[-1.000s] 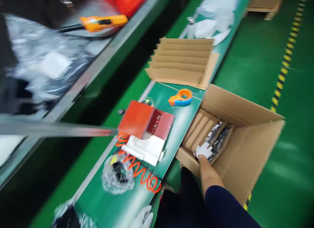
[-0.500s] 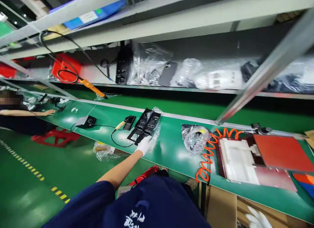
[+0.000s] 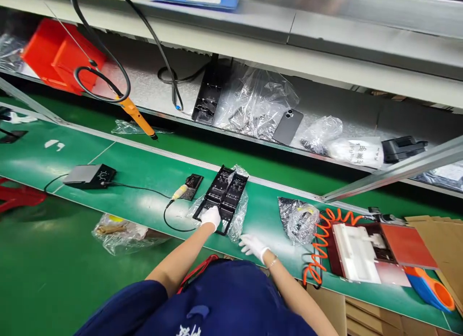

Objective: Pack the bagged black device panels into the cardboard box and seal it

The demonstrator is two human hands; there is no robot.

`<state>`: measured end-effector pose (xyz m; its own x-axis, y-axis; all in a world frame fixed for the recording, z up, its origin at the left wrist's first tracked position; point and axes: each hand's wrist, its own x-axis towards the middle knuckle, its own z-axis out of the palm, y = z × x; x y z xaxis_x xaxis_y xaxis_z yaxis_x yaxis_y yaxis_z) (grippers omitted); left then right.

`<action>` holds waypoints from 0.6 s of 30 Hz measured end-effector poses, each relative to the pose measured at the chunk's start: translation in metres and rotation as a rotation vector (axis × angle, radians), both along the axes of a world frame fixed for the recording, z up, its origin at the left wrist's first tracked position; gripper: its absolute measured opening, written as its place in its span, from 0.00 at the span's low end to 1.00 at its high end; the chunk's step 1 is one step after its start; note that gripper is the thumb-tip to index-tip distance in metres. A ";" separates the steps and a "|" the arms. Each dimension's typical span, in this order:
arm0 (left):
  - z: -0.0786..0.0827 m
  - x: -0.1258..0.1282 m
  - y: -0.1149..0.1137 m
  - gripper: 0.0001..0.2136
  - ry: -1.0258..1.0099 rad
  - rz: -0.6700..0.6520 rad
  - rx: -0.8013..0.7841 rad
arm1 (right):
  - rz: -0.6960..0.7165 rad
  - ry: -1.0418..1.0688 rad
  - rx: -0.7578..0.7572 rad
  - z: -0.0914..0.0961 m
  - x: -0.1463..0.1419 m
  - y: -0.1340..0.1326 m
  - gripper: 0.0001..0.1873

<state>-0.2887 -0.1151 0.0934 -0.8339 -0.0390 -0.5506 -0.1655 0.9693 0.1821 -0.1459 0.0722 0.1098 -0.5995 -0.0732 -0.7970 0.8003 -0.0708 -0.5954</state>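
Note:
Two long black molded plastic trays lie side by side on the green bench, on clear plastic film. My left hand, in a white glove, is closed on the near end of the left tray; its fingertips are partly hidden. Also white-gloved, my right hand hovers by the bench's front edge, just right of the trays. Its fingers are stretched out and hold nothing. Left of the trays, a yellow-handled tool on a cord rests against a small black block.
A black control box sits at left. An orange electric screwdriver hangs above the bench. To the right are a bagged cable bundle, a coiled orange hose, a red-and-white fixture and a tape roll. The shelf overhangs the back.
My right hand has come from the far lower right to beside the trays. My left hand stays at the tray's near end. The view has shifted, and the co-worker at left is out of sight.

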 end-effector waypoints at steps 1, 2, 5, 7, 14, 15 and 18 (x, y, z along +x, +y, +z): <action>-0.002 0.001 -0.002 0.13 -0.023 -0.025 -0.004 | -0.010 -0.035 -0.001 -0.005 -0.006 -0.012 0.27; -0.003 0.001 -0.003 0.13 -0.042 -0.049 -0.004 | -0.023 -0.067 -0.004 -0.010 -0.010 -0.022 0.28; -0.008 -0.001 0.002 0.14 -0.092 -0.101 -0.006 | -0.069 -0.145 -0.033 -0.021 -0.018 -0.042 0.26; -0.010 -0.003 0.006 0.15 -0.127 -0.119 -0.007 | -0.109 -0.180 -0.051 -0.025 -0.023 -0.051 0.21; 0.009 0.000 -0.003 0.20 -0.116 -0.209 0.116 | -0.343 -0.161 0.071 -0.012 -0.039 -0.053 0.12; 0.014 0.003 -0.006 0.21 -0.088 -0.222 0.131 | -0.382 -0.132 0.087 -0.005 -0.036 -0.044 0.12; 0.025 0.014 -0.002 0.23 0.004 -0.273 0.160 | -0.483 -0.032 0.133 0.021 -0.009 0.005 0.11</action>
